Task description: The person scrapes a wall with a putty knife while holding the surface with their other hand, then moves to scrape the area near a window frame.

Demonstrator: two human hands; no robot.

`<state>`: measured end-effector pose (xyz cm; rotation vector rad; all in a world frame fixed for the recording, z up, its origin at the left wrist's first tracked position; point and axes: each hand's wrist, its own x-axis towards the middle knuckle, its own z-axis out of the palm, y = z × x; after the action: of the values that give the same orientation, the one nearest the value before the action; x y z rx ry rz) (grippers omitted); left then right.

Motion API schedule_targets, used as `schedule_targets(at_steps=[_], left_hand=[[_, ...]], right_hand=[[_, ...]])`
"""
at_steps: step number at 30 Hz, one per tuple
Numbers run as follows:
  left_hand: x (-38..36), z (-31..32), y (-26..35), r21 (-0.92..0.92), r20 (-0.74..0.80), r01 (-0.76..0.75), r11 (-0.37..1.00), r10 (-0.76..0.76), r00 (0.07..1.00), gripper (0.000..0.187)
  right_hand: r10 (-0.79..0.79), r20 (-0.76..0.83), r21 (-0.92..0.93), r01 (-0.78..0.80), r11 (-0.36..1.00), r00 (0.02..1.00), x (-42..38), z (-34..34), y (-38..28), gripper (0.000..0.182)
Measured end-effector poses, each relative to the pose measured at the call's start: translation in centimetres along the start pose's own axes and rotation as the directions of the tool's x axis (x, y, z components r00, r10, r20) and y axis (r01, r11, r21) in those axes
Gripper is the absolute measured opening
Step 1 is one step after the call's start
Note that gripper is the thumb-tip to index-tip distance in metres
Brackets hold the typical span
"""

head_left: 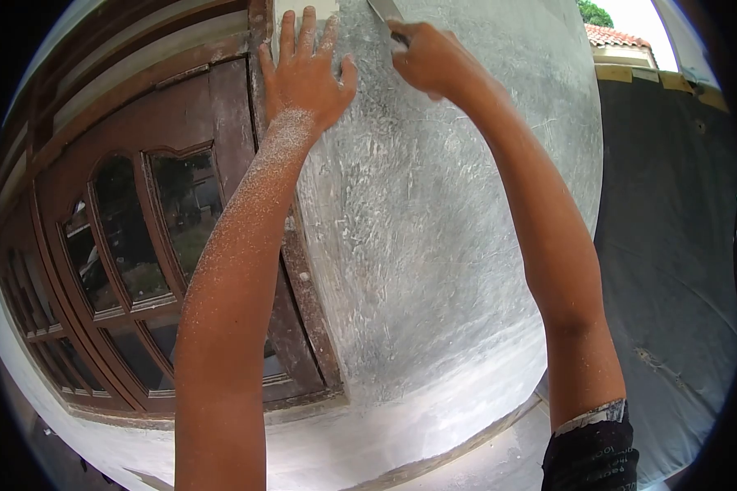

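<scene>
My left hand [307,80] lies flat with its fingers spread, at the edge where the brown window frame meets the grey wall [409,221]. Pale dust covers its wrist and forearm. To its right, my right hand [434,57] is closed around the handle of a scraper [382,11]. The metal blade points up and left against the upper wall, and its far end is cut off by the top of the view. The wall surface is mottled grey with whitish scratches.
A brown wooden window [131,237] with several glass panes fills the left side. A dark sheet [671,270] hangs at the right. Beyond it, a tiled roof [618,37] shows at the upper right. A pale ledge [499,450] runs along the bottom.
</scene>
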<state>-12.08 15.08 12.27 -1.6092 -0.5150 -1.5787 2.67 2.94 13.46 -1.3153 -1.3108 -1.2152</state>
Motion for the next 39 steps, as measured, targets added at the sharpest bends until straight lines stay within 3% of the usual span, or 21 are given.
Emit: schedule_targets(at_steps=[2,6,7,9,10,13,15,16,19,21,22,25,26,28,34,36,39], left_hand=[[-0.2,0.1,0.0,-0.013,-0.003,-0.004,1.000,0.004,1.000,0.065],[-0.4,-1.0,0.5,0.006,0.039,0.010,1.000,-0.010,0.999,0.065],[-0.5,0.0,0.2,0.007,0.039,0.010,1.000,-0.010,0.999,0.065],[-0.6,1.9,-0.1,0.101,-0.122,-0.004,0.995,0.017,0.992,0.060],[-0.5,2.3,-0.3,0.101,-0.125,-0.003,0.995,0.016,0.992,0.060],[-0.5,1.7,-0.3,0.129,-0.106,-0.013,0.992,0.027,0.994,0.063],[-0.3,0.4,-0.1,-0.016,-0.015,-0.002,1.000,0.001,1.000,0.065],[-0.5,0.4,-0.1,-0.016,-0.011,0.002,1.000,-0.002,1.000,0.065],[-0.4,0.2,0.0,-0.009,-0.019,0.006,1.000,-0.006,1.000,0.065],[-0.4,0.2,-0.1,0.097,-0.007,-0.021,0.995,0.021,1.000,0.065],[-0.4,0.1,0.0,0.099,-0.008,-0.021,0.995,0.021,1.000,0.065],[-0.2,-0.4,0.1,0.016,0.032,0.000,1.000,-0.001,0.999,0.065],[-0.2,-0.5,0.2,-0.014,0.031,0.013,1.000,-0.013,0.999,0.065],[-0.4,-0.5,0.3,-0.045,0.031,0.025,0.999,-0.023,0.999,0.064],[-0.3,-0.7,0.5,-0.040,0.075,0.040,0.998,-0.037,0.996,0.065],[-0.3,0.4,0.0,-0.024,0.009,0.013,1.000,-0.013,1.000,0.066],[-0.2,-0.5,0.2,0.010,0.057,0.016,1.000,-0.016,0.998,0.067]], right_hand=[[0.086,0.184,0.069,-0.100,0.993,0.979,2.1,-1.3,-0.2,0.057],[0.086,0.150,0.072,-0.098,0.993,0.985,1.1,-1.0,-0.2,0.057],[0.032,0.108,0.034,-0.036,0.999,0.994,-0.3,-1.0,-0.4,0.057],[-0.018,0.030,0.002,0.018,1.000,0.999,-1.4,-0.1,-0.7,0.056],[-0.020,0.028,0.001,0.020,1.000,0.999,-0.5,-0.1,-0.4,0.056],[0.035,0.083,0.102,-0.043,0.994,0.996,1.7,-1.6,-1.1,0.057],[0.218,0.251,0.174,-0.266,0.948,0.943,2.1,-2.7,-2.7,0.049],[0.217,0.257,0.174,-0.266,0.948,0.942,1.3,-2.2,-2.5,0.049],[-0.146,-0.059,-0.042,0.144,0.989,0.988,-0.9,0.4,0.1,0.058],[-0.063,0.003,0.027,0.063,0.998,0.998,0.6,0.0,0.2,0.058],[0.022,0.075,0.094,-0.029,0.995,0.997,1.2,-0.5,-0.1,0.058],[0.086,0.153,0.065,-0.097,0.993,0.984,2.5,-0.9,-0.4,0.059],[0.085,0.158,0.067,-0.097,0.993,0.984,1.9,-0.5,-0.2,0.059],[-0.081,-0.021,0.009,0.082,0.997,0.996,0.1,0.4,0.3,0.059],[0.054,0.115,0.084,-0.063,0.994,0.992,3.9,-0.7,0.0,0.056],[0.053,0.148,0.067,-0.064,0.996,0.988,3.1,-1.0,-0.6,0.055],[-0.034,0.103,-0.023,0.037,0.999,0.994,0.5,-1.1,-1.1,0.054]])
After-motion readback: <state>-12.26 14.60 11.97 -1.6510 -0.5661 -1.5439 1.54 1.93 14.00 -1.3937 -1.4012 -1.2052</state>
